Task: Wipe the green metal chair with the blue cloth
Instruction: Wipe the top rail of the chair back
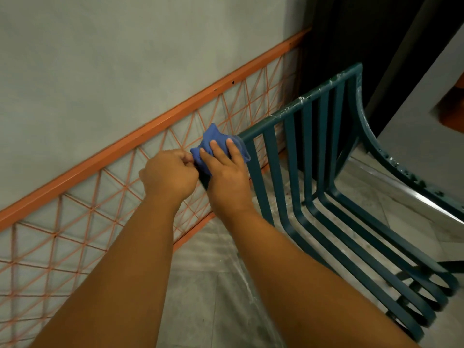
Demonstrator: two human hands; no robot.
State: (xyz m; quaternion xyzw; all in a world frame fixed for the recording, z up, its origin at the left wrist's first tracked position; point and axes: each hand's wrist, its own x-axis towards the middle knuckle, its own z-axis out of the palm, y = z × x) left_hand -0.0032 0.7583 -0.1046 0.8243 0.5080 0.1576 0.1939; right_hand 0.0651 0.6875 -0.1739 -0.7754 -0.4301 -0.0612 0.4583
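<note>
A grey wall (100, 59) with an orange lattice rail (82, 222) fills the left. The green slatted chair (324, 197) stands on the pale floor (213, 285) at right. The right hand (227, 174) presses the blue cloth (213, 139) with straight fingers onto the near corner of the chair's back. The left hand (170, 173), curled, pinches the cloth's near edge.
</note>
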